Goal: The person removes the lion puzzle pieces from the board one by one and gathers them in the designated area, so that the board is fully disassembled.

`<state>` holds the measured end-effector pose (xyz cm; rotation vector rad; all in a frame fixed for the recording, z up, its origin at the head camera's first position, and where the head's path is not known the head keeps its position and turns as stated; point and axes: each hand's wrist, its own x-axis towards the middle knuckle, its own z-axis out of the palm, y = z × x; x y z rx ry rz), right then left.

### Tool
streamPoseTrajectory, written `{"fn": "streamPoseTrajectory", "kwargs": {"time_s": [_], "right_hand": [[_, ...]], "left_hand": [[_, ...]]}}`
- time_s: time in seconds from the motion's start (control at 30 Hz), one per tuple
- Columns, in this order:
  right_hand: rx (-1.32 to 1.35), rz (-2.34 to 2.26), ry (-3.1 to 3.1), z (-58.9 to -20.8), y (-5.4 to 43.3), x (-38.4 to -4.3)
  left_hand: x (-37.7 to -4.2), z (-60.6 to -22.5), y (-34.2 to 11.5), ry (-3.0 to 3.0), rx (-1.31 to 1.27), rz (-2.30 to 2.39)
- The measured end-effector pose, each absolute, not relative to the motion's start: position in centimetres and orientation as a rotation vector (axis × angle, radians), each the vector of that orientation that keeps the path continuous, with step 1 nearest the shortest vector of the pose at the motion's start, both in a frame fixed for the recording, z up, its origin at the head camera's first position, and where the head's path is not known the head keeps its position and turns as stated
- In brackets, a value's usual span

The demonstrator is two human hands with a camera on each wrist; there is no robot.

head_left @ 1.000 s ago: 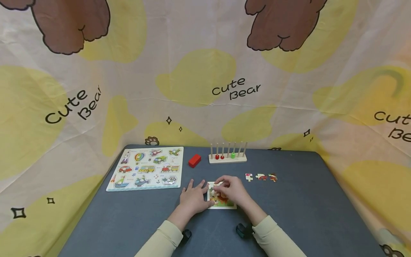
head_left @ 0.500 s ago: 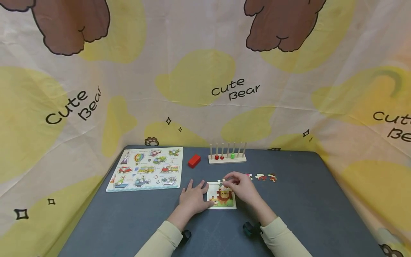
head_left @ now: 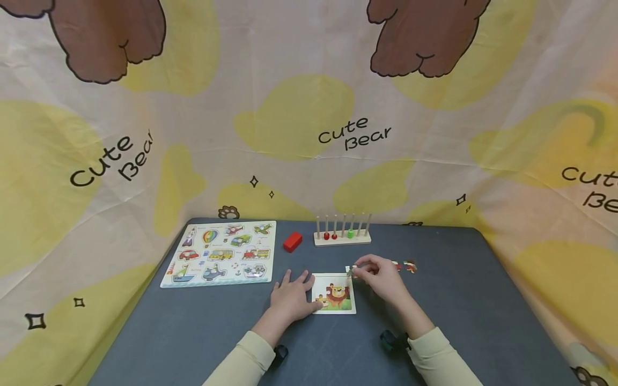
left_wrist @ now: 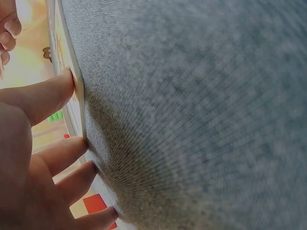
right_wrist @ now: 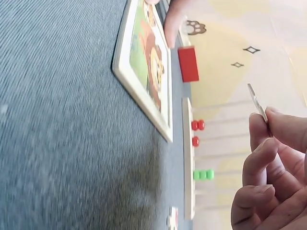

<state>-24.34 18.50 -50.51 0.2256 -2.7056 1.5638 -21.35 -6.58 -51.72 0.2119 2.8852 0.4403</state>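
A small square picture puzzle with a white frame (head_left: 333,275) lies on the table in front of me, its lion picture in the lower part and a bare pale area along the top. My left hand (head_left: 291,299) is spread at its left side. In the left wrist view the thumb (left_wrist: 55,93) rests on the frame's edge, the other fingers straight beside it. My right hand (head_left: 383,279) pinches a thin puzzle piece (right_wrist: 257,102) between thumb and index finger, held up past the frame's top right corner. Two loose puzzle pieces, one partly covered, show behind that hand, the outer piece (head_left: 410,266) farthest right.
A large picture board (head_left: 217,254) with vehicles lies at the back left. Beside it sits a red block (head_left: 292,242). Near the table's back edge stands a wooden peg rack (head_left: 343,240) with red and green beads. A printed cloth (head_left: 289,118) hangs behind the table.
My right hand has moved right with the pinched puzzle piece, from over the puzzle's upper part to beyond its top right corner, now covering one loose piece. My left hand has stayed put.
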Motion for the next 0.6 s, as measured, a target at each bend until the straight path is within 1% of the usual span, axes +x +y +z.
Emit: {"fn": "streamPoseTrajectory", "kwargs": {"time_s": [0.6], "right_hand": [[0.105, 1.501, -2.729, -51.3, 22.0, -24.6]], "left_hand": [[-21.4, -51.6, -6.5, 2.881, 0.221, 0.422]]}}
